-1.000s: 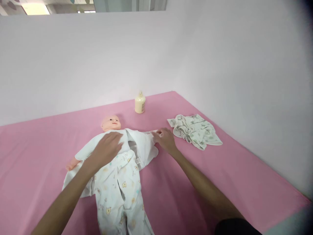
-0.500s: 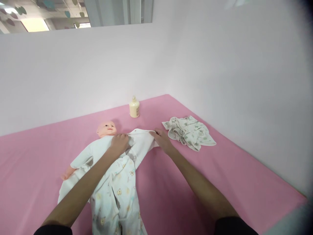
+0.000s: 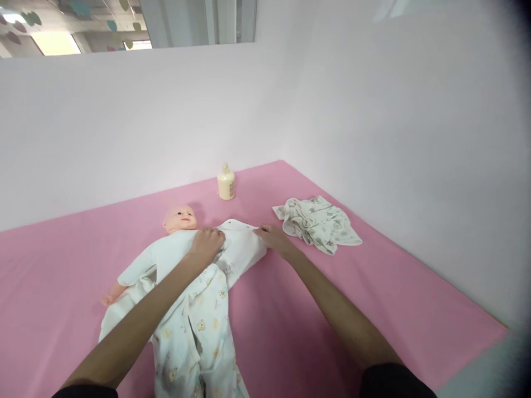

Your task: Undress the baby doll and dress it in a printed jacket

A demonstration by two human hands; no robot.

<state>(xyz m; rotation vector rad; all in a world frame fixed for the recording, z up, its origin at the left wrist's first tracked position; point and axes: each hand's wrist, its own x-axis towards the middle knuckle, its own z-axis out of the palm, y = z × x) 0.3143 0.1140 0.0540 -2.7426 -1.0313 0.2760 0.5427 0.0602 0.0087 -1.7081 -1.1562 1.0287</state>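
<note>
A baby doll (image 3: 181, 219) lies on its back, wearing a white baby shirt (image 3: 174, 249) and printed baby pants (image 3: 207, 326) with small bears. On the doll's chest, my left hand (image 3: 208, 243) is closed on the shirt near the opening. My right hand (image 3: 271, 237) pinches the outer edge of the shirt's front flap, which is spread out to the right of the doll. Small snaps show along the flap's upper edge. One doll hand sticks out of the left sleeve. The doll's other arm cannot be seen.
A cream pump bottle (image 3: 226, 183) stands behind the doll near the wall. To the right lies a crumpled printed baby garment (image 3: 319, 221). Everything rests on a pink padded surface (image 3: 298, 320), bordered by white walls at the back and right.
My left hand has shifted slightly right across the chest. My right hand has moved a little down and left, and the flap hangs less taut, showing more of its face.
</note>
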